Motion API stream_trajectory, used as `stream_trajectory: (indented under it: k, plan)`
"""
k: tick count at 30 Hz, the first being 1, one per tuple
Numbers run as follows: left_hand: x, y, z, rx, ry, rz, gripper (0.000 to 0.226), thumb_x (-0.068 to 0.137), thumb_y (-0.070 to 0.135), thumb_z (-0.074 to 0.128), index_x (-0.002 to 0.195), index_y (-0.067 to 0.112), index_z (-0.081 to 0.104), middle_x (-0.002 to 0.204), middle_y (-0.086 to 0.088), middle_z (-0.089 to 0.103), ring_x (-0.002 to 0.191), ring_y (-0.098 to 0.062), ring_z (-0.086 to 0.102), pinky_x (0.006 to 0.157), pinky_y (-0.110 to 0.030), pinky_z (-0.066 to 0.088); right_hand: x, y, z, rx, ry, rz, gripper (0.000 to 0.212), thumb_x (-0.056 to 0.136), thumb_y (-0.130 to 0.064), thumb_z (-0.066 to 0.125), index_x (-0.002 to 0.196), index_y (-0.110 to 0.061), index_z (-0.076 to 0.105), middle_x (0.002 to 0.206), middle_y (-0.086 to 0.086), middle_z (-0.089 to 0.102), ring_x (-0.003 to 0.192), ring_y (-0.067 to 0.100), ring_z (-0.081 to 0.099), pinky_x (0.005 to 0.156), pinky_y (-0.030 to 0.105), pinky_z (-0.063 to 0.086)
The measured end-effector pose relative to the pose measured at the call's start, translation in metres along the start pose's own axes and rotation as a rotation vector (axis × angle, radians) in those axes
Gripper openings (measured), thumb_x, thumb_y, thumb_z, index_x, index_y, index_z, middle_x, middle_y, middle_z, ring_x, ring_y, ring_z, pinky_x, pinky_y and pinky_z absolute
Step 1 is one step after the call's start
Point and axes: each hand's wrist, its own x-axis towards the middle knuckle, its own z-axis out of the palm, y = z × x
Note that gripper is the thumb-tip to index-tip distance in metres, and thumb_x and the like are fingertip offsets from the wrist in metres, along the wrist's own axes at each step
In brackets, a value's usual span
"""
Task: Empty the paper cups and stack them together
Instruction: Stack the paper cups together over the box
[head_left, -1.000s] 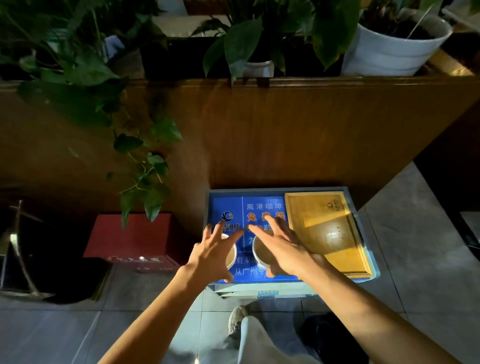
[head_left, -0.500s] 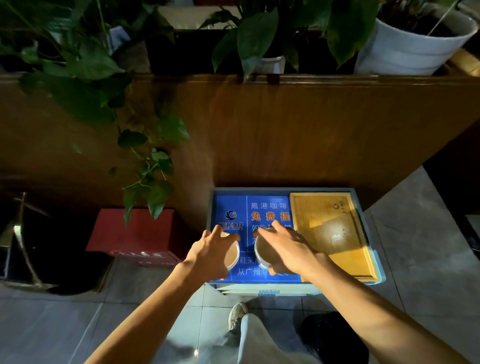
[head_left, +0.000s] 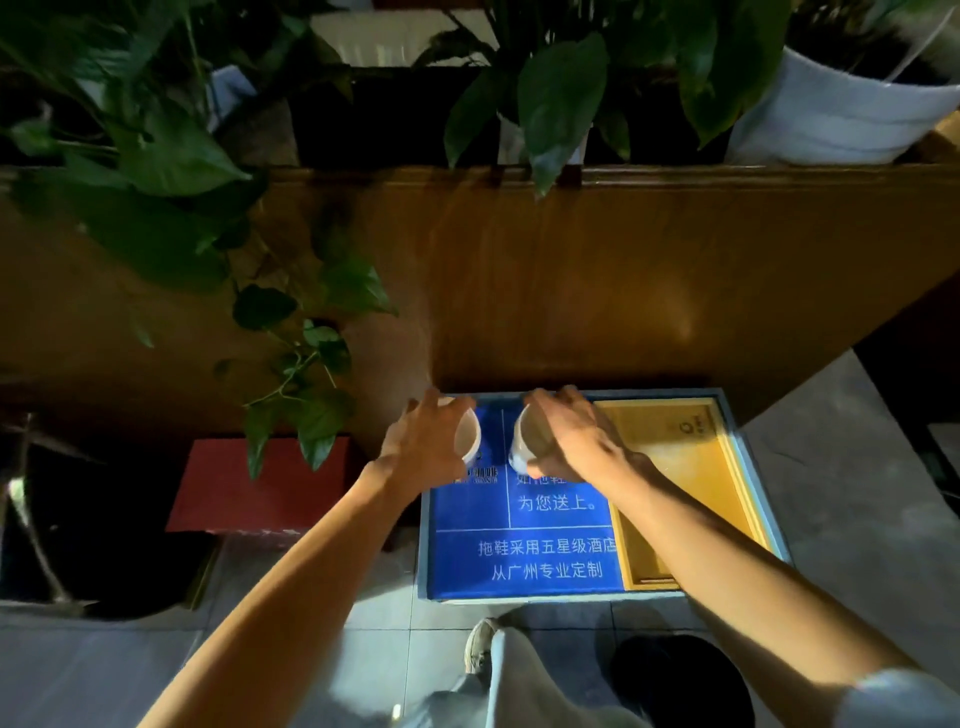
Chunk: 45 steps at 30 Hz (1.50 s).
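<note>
Two white paper cups are lifted above a blue printed surface (head_left: 524, 571). My left hand (head_left: 423, 447) grips the left cup (head_left: 467, 439) from above and outside, fingers wrapped round its rim. My right hand (head_left: 569, 441) grips the right cup (head_left: 527, 439) the same way. Both cups are tipped with their mouths turned toward each other, a small gap between them. What is inside them cannot be made out.
A yellow wooden tray (head_left: 685, 488) lies on the right part of the blue surface. A wooden partition (head_left: 571, 270) rises just behind, with potted plants (head_left: 561, 98) on top and trailing leaves (head_left: 306, 364) at left. A red box (head_left: 260, 488) sits left on the tiled floor.
Both hands closed on the cups and raised them off the blue surface, moving them toward the partition and tipping them inward. The printed lower text is now uncovered.
</note>
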Motion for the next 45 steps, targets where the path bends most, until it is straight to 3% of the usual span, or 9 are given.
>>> stream_trajectory:
  k: [8,15,21,27,34,37,40,43,45]
  plan:
    - [0.041,-0.007,-0.005,0.019,-0.001,-0.045,0.088,0.064,0.033,0.086,0.134,0.036,0.033,0.138,-0.011,0.038,0.122,-0.038,0.045,0.085,-0.048,0.055,0.032,-0.016,-0.006,0.007,0.071,0.05,0.095,0.051,-0.032,0.091,0.129,-0.037,0.036,0.129,0.007,0.047,0.111,0.037,0.056,0.088,0.05,0.054]
    - [0.061,-0.008,-0.009,-0.016,-0.01,-0.057,0.09,0.063,0.034,0.086,0.137,0.035,0.034,0.138,-0.01,0.04,0.122,-0.034,0.045,0.085,-0.045,0.054,0.054,-0.023,-0.012,-0.014,0.083,-0.001,0.097,0.049,-0.038,0.09,0.132,-0.032,0.04,0.128,0.01,0.05,0.109,0.036,0.058,0.088,0.047,0.055]
    - [0.069,-0.011,-0.013,0.008,-0.042,-0.039,0.098,0.06,0.038,0.089,0.14,0.033,0.032,0.141,-0.012,0.038,0.121,-0.035,0.047,0.087,-0.045,0.053,0.073,-0.033,-0.019,-0.105,0.026,-0.015,0.095,0.05,-0.038,0.088,0.132,-0.029,0.041,0.13,0.01,0.052,0.11,0.036,0.059,0.09,0.045,0.053]
    - [0.072,-0.01,-0.02,0.018,-0.1,-0.04,0.104,0.062,0.038,0.088,0.145,0.036,0.025,0.147,-0.012,0.033,0.127,-0.038,0.043,0.093,-0.047,0.051,0.081,-0.036,-0.025,-0.173,-0.045,-0.011,0.091,0.05,-0.046,0.087,0.126,-0.027,0.042,0.117,0.01,0.064,0.106,0.034,0.062,0.084,0.042,0.054]
    - [0.071,-0.007,-0.029,0.065,-0.147,0.0,0.119,0.06,0.049,0.086,0.148,0.041,0.006,0.156,-0.012,0.014,0.138,-0.041,0.027,0.097,-0.055,0.048,0.078,-0.03,-0.022,-0.105,-0.052,-0.011,0.118,0.048,-0.064,0.082,0.145,-0.033,0.021,0.143,0.011,0.041,0.127,0.038,0.044,0.099,0.049,0.044]
    - [0.071,-0.006,-0.037,0.061,-0.101,0.036,0.104,0.064,0.044,0.084,0.146,0.037,0.021,0.156,-0.007,0.017,0.136,-0.037,0.033,0.098,-0.051,0.049,0.076,-0.03,-0.03,-0.088,0.008,-0.069,0.103,0.058,-0.057,0.081,0.144,-0.031,0.03,0.141,0.008,0.048,0.125,0.033,0.048,0.1,0.044,0.044]
    - [0.071,-0.003,-0.044,0.069,-0.104,0.054,0.088,0.067,0.033,0.085,0.142,0.029,0.038,0.148,-0.006,0.038,0.129,-0.032,0.046,0.098,-0.044,0.05,0.076,-0.034,-0.039,-0.112,-0.047,-0.08,0.082,0.067,-0.042,0.081,0.139,-0.028,0.043,0.133,0.007,0.059,0.123,0.031,0.052,0.098,0.04,0.047]
    - [0.072,-0.001,-0.048,0.089,-0.114,0.065,0.077,0.069,0.028,0.085,0.136,0.022,0.049,0.136,-0.008,0.054,0.123,-0.028,0.053,0.098,-0.042,0.051,0.078,-0.037,-0.043,-0.133,-0.077,-0.086,0.05,0.072,-0.032,0.077,0.118,-0.024,0.06,0.115,0.008,0.067,0.112,0.03,0.058,0.087,0.037,0.05]
    - [0.073,0.001,-0.049,0.093,-0.118,0.063,0.074,0.069,0.027,0.085,0.135,0.021,0.05,0.135,-0.009,0.055,0.122,-0.028,0.054,0.099,-0.041,0.051,0.078,-0.038,-0.044,-0.133,-0.081,-0.093,0.044,0.072,-0.031,0.078,0.112,-0.022,0.063,0.11,0.007,0.068,0.107,0.029,0.059,0.08,0.034,0.046]
